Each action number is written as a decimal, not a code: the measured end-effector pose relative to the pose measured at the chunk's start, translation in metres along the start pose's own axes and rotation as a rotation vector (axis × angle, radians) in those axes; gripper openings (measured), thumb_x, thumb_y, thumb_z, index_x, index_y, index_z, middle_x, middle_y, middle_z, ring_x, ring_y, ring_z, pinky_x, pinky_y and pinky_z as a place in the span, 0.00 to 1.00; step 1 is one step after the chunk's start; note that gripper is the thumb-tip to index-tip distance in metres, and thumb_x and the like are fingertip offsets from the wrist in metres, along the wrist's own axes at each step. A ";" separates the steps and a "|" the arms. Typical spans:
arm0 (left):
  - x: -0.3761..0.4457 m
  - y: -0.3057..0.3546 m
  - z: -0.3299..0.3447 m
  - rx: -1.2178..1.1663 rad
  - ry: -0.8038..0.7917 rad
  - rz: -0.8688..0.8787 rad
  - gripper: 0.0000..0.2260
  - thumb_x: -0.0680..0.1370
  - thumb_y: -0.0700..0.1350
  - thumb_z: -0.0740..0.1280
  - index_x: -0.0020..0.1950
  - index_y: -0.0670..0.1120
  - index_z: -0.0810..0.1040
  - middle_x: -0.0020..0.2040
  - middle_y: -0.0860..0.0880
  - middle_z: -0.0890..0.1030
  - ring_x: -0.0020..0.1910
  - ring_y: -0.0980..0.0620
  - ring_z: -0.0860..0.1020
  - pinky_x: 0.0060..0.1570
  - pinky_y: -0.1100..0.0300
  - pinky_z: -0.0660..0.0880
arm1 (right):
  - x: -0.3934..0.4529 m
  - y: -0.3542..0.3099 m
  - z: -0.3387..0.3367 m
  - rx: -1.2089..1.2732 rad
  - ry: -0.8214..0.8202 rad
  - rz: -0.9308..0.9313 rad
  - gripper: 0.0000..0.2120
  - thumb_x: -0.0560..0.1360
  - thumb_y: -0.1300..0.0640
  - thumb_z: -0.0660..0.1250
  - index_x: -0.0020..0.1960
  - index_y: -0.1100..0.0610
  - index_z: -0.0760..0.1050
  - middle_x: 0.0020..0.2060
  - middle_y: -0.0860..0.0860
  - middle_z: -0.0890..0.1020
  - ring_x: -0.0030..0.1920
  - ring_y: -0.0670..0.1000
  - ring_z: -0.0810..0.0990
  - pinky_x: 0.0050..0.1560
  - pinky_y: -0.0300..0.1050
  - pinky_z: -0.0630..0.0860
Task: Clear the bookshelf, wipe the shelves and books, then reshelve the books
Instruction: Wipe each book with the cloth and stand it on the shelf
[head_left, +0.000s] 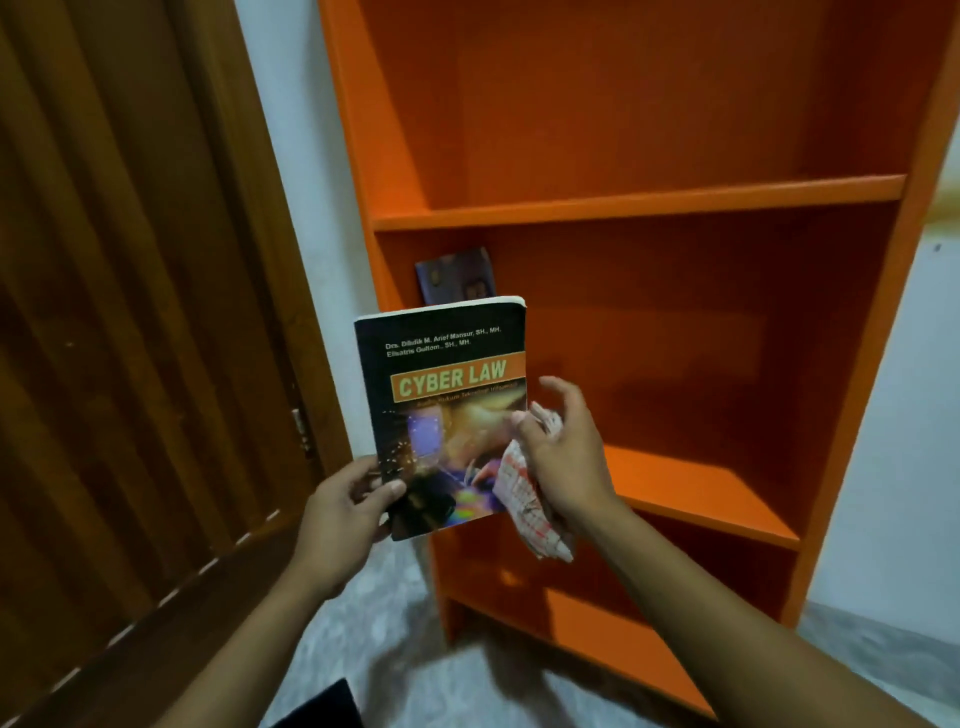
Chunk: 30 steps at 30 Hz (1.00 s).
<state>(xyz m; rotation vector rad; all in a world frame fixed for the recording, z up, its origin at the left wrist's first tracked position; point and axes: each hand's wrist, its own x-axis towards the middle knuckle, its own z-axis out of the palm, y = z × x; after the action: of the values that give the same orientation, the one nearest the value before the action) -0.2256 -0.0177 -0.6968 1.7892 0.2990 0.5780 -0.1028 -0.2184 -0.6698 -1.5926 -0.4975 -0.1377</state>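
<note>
The bookshelf (639, 208) contains one book (457, 273). In front of it, the left hand (343, 514) grips a second book (447, 410); the right hand (563, 457) clutches a cloth (524, 499) against its cover.

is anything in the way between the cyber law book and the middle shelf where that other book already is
Nothing visible blocks it. The Cyber Law book, gripped by the left hand, is just in front of the middle shelf. Only one dark book leans at the shelf's left end; the space right of it is open.
</note>
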 end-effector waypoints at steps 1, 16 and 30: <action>0.013 0.005 0.008 0.002 0.022 0.009 0.11 0.80 0.38 0.66 0.57 0.51 0.81 0.53 0.47 0.84 0.54 0.45 0.83 0.46 0.51 0.83 | 0.009 -0.004 -0.005 -0.045 0.050 -0.014 0.20 0.77 0.50 0.67 0.68 0.41 0.66 0.64 0.49 0.73 0.59 0.46 0.72 0.59 0.49 0.74; 0.177 0.004 0.132 0.180 0.388 -0.014 0.03 0.80 0.40 0.68 0.52 0.41 0.78 0.48 0.41 0.79 0.40 0.50 0.73 0.30 0.63 0.65 | 0.059 0.001 -0.046 -0.020 0.146 -0.039 0.17 0.79 0.46 0.65 0.65 0.37 0.65 0.65 0.43 0.70 0.64 0.53 0.75 0.61 0.62 0.75; 0.206 -0.013 0.139 0.408 0.511 -0.006 0.10 0.78 0.40 0.69 0.45 0.45 0.67 0.46 0.43 0.76 0.41 0.44 0.74 0.35 0.55 0.65 | 0.060 0.032 -0.025 0.078 -0.013 0.037 0.15 0.73 0.39 0.65 0.59 0.31 0.68 0.56 0.52 0.79 0.44 0.51 0.71 0.46 0.50 0.70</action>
<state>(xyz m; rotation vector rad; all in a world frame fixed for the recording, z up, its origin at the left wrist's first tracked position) 0.0226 -0.0292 -0.6899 2.0027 0.8201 1.0263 -0.0310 -0.2291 -0.6742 -1.5266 -0.4781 -0.0790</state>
